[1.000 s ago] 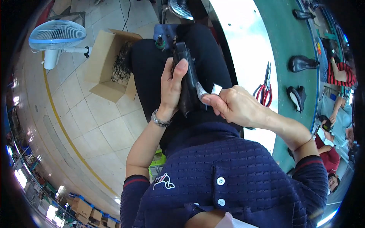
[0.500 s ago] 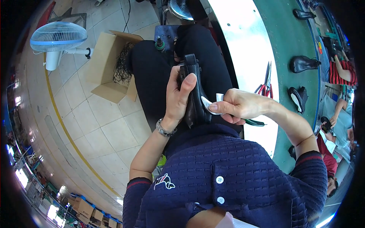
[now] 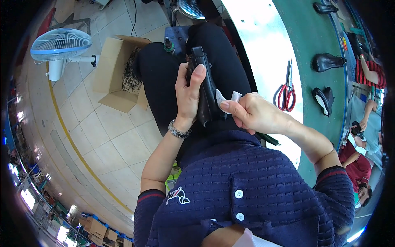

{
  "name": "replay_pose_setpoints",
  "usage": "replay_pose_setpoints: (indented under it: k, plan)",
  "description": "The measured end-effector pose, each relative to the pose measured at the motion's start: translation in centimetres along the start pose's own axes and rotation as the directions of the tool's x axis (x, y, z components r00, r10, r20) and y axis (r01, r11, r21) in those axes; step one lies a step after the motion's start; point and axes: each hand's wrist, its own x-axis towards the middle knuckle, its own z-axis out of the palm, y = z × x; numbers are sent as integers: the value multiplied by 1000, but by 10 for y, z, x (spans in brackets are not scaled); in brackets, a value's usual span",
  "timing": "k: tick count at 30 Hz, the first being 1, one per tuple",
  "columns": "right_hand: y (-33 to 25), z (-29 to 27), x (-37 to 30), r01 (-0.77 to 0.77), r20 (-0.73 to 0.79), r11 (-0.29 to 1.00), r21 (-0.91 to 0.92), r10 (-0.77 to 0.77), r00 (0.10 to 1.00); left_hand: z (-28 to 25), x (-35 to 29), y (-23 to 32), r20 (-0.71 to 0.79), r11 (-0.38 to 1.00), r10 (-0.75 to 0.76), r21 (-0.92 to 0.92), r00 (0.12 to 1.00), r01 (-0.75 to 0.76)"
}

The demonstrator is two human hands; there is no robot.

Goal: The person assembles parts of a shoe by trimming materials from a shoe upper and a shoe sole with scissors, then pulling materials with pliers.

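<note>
My left hand (image 3: pixel 190 92) is closed around a black leather shoe (image 3: pixel 208 94), held upright over my lap with the thumb pressed along it. At the shoe's right side, my right hand (image 3: pixel 253 112) pinches a white curved piece (image 3: pixel 220 98) between thumb and fingers. Its tip is close against the leather; whether it touches I cannot tell. A short white end (image 3: pixel 236 96) also pokes out above the fingers. Below the same hand a dark green, stick-like handle (image 3: pixel 269 139) sticks out; its grip is hidden. Red-handled scissors (image 3: pixel 286 92) lie beyond this hand on the white tabletop.
A green bench surface (image 3: pixel 306 41) on the right carries a black boot (image 3: pixel 329 63) and a black shoe with a white sole (image 3: pixel 323 101). An open cardboard box (image 3: pixel 109 68) with dark strands stands left of my knees, near a fan (image 3: pixel 61 44). Other people sit across the bench.
Both hands and the shoe have shifted slightly up and left in the picture. My right hand and the white piece are turned a little, and the scissors' handles show more fully.
</note>
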Motion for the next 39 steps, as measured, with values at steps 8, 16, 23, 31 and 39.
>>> replay_pose_setpoints:
  k: [8, 16, 23, 31, 39]
  plan:
    - [31, 4, -29, 193, -170, 904, -383, -274, 947, -6, -2, -5, 107, 996, 57, 62, 993, -64]
    - [157, -55, 17, -276, -674, 739, -615, -310, 671, -6, -1, -6, 186, 1000, -27, 18, 982, 24]
    - [141, -42, 22, -317, -712, 730, -606, -318, 626, -13, -2, -8, 221, 998, -67, 35, 973, 61]
    - [31, -17, -20, 186, -206, 983, 3, -181, 962, -4, 4, -36, 373, 926, 17, 344, 928, -155]
    - [38, -20, -11, -1, -228, 974, -228, -52, 972, 12, 5, -63, 338, 828, 194, 448, 921, -338]
